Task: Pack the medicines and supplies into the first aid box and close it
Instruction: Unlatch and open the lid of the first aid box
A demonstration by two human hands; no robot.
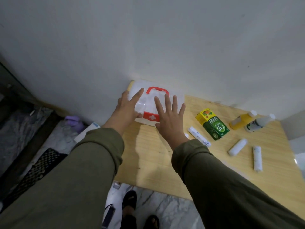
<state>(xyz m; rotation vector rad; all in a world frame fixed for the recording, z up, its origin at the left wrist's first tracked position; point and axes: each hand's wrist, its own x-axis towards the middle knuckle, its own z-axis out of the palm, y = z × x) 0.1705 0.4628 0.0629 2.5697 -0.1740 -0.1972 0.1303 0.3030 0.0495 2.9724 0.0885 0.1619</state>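
The first aid box [148, 103], clear plastic with a red handle and a red latch bearing a white cross, sits shut at the table's far left corner against the wall. My left hand [127, 107] rests on its left side, fingers spread. My right hand [170, 116] lies flat over its right front part, fingers apart. To the right lie a green and yellow medicine carton [212, 123], a yellow bottle [242, 120], a white bottle [259, 123], a printed tube [198, 136] and two white bandage rolls [237, 147] [257, 160].
The wooden table [165, 162] stands against a grey wall. A bed with crumpled bedding [41, 129] and a purple object [73, 123] lies to the left. Marble floor and my sandalled feet [130, 204] show below the table's near edge.
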